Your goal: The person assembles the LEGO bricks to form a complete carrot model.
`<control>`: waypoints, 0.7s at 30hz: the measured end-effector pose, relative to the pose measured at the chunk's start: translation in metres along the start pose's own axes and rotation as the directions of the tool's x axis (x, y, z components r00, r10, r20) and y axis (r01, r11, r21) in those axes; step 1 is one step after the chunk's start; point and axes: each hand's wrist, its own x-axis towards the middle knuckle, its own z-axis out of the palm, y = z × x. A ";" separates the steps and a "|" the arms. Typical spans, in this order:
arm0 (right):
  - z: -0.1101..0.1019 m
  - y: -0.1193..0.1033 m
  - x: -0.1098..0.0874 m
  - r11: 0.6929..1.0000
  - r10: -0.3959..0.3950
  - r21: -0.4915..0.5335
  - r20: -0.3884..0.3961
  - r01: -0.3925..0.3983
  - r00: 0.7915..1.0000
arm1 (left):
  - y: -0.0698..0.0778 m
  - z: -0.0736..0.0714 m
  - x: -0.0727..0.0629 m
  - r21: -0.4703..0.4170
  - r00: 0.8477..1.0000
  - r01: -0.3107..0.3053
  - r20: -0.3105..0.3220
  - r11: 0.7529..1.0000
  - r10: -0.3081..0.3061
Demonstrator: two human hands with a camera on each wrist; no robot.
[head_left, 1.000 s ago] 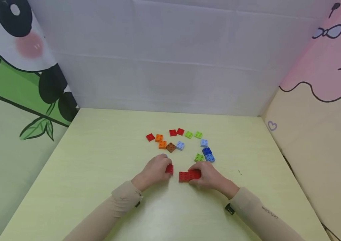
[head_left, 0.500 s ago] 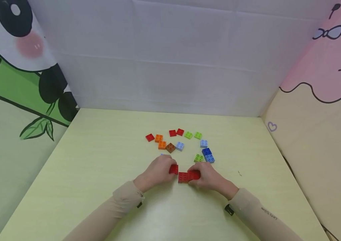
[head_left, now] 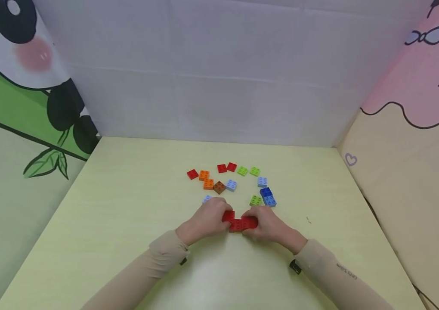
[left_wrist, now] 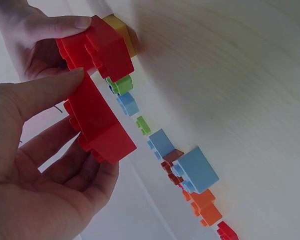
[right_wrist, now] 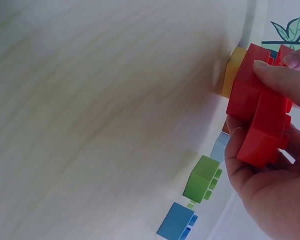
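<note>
My left hand pinches a red toy brick between thumb and fingers. Near the front middle of the table, my right hand grips an upper red brick set on another red brick. Beneath that pair shows a yellow brick, mostly hidden from the head view. The left hand's brick is right at the exposed left end of the red stack, overlapping it in the head view. Studs on the red bricks face up.
Behind the hands lie loose bricks: red, orange, brown, light blue, green and dark blue. A pale blue brick is partly hidden by the left hand. A white panel stands behind the table.
My left hand has moved right with its red brick, closing the gap to the red stack. The right hand keeps its grip in nearly the same place.
</note>
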 end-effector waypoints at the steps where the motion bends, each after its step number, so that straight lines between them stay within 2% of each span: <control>1: 0.000 0.000 0.000 1.000 0.001 0.003 0.001 -0.001 1.000 | 0.000 0.000 0.001 -0.003 1.000 0.002 0.004 1.000 -0.002; 8: 0.003 0.002 0.000 1.000 0.014 0.010 0.011 -0.014 1.000 | 0.002 0.003 -0.001 -0.041 0.999 0.033 0.038 0.999 -0.031; 14: 0.005 0.002 -0.001 1.000 0.005 -0.014 -0.001 -0.005 1.000 | 0.004 0.006 -0.002 -0.069 0.999 0.021 0.041 0.997 -0.018; 21: 0.003 0.001 0.000 1.000 -0.001 -0.010 -0.014 0.001 1.000 | 0.005 0.011 0.002 -0.060 0.999 -0.003 0.035 0.998 0.005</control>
